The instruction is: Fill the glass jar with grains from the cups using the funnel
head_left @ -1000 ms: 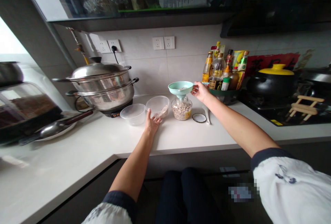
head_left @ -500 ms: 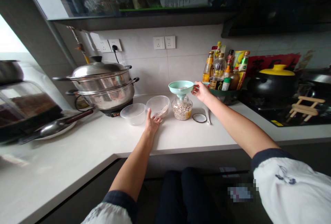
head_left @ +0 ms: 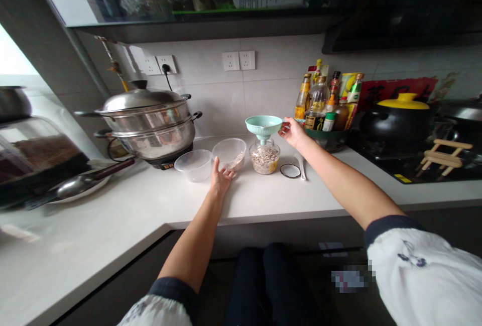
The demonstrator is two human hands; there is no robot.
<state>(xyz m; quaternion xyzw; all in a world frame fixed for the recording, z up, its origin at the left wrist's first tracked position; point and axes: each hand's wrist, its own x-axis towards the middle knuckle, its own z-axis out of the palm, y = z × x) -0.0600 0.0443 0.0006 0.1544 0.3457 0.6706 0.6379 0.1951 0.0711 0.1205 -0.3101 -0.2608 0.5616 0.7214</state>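
My right hand (head_left: 291,132) pinches the edge of a mint-green funnel (head_left: 259,130), whose spout sits at the mouth of a clear jar (head_left: 264,160) filled nearly to its shoulder with pale flakes. My left hand (head_left: 222,178) lies at the front of a clear plastic bowl (head_left: 230,147), fingers stretched and thumb raised; whether they touch it I cannot tell. Some flakes lie in that bowl's right side. To its left stands a second clear plastic bowl (head_left: 193,165). Right of the jar are a round lid (head_left: 290,171) and a white spoon (head_left: 302,168).
A two-tier steel steamer (head_left: 150,125) stands at the back left, with a ladle (head_left: 79,185) on a plate in front. Several sauce bottles (head_left: 318,97) crowd a rack behind my right hand. A black pot with a yellow lid (head_left: 402,100) is on the stove.
The flakes that showed inside the funnel earlier are no longer visible there. The funnel's bowl has tipped slightly, while both hands stay almost in place.
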